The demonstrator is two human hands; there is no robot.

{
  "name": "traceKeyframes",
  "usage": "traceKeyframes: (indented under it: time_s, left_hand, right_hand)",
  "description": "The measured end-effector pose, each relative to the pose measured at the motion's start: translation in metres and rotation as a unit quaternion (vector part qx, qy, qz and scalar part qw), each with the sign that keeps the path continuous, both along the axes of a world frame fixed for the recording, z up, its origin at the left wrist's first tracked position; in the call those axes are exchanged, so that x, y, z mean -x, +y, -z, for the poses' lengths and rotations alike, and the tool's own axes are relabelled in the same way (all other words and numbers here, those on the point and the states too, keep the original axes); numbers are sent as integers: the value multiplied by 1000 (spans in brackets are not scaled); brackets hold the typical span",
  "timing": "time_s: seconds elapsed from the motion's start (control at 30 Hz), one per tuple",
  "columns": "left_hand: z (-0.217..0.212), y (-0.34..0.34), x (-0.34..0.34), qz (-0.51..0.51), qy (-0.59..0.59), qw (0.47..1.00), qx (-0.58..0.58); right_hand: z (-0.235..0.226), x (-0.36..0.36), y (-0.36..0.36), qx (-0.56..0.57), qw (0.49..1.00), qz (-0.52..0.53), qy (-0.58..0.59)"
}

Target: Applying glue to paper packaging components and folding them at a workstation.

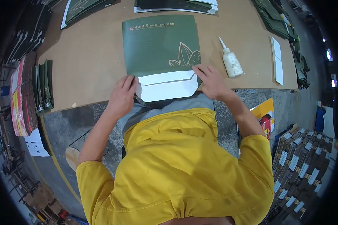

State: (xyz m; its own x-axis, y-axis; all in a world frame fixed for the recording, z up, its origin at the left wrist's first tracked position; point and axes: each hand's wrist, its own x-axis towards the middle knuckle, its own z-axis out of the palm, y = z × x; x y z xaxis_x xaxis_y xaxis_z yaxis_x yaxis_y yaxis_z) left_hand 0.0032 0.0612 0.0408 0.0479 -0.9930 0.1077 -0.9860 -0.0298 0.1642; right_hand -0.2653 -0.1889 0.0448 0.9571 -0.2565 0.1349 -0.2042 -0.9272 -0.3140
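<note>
1. Pressed flat at both ends of a white flap, the two hands pin down a dark green folder at the near edge of a brown table; neither hand grasps anything.
2. Left hand: fingers laid together on the flap's left corner, thumb tucked beneath, right at the table's edge.
3. Folder: it lies face down in the middle of the table, its green cover stretching away from the person and its white flap folded up toward the body.
4. Right hand: fingers spread and pushing down where the flap's angled right corner meets the green cover.
5. Risk, as a judgement: the flap sits on the very edge, so uneven pressure from one hand could skew the crease or slide the folder off toward the lap; the glue bottle just beside the right hand could be knocked over by a sweep of the wrist.
6. Surroundings: upright green folders stand at the far left, flat stacks line the far edge, a white sheet lies at right, and bundled cardboard sits on the speckled floor below.
</note>
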Motion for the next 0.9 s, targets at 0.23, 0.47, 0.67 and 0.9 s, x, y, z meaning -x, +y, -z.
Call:
traceKeyframes:
  time_s: [0.23,0.47,0.67,0.9]
  left_hand:
    - [5,4,16,-45,-1,999,28]
    - [2,-26,6,-127,113,979,110]
    - [-8,-37,17,-186,142,967,101]
    - [-12,-47,17,-197,198,959,49]
  right_hand:
    - [9,7,20,83,995,36,-36]
    - [16,-20,18,-44,977,154,-140]
    - [10,-29,28,-64,967,232,-87]
    - [-1,-26,30,-11,976,196,-92]
